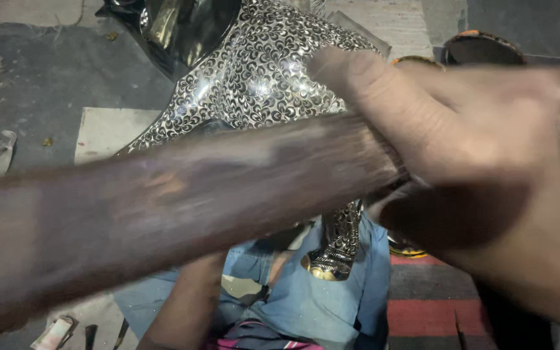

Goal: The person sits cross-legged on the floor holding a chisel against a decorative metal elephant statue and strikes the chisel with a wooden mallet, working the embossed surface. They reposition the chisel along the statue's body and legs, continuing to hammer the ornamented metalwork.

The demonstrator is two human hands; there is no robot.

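My right hand [468, 129] fills the right side of the view, closed around a long dark wooden stick [183, 207] that runs blurred from the lower left up to the hand. Behind the stick stands a large metal figure [260, 71], black with a fine silver floral pattern; its narrow lower end [335, 249] with a brass-coloured tip rests over my lap in blue cloth [332, 298]. My left forearm [186, 304] rises from the bottom edge toward the figure. The left hand itself is hidden behind the stick.
The ground is grey concrete with a pale flat slab [102, 129] at the left. Two round dark plates [481, 46] lie at the top right. A red and dark striped mat [429, 314] is at the lower right. Small tools [89, 334] lie at the bottom left.
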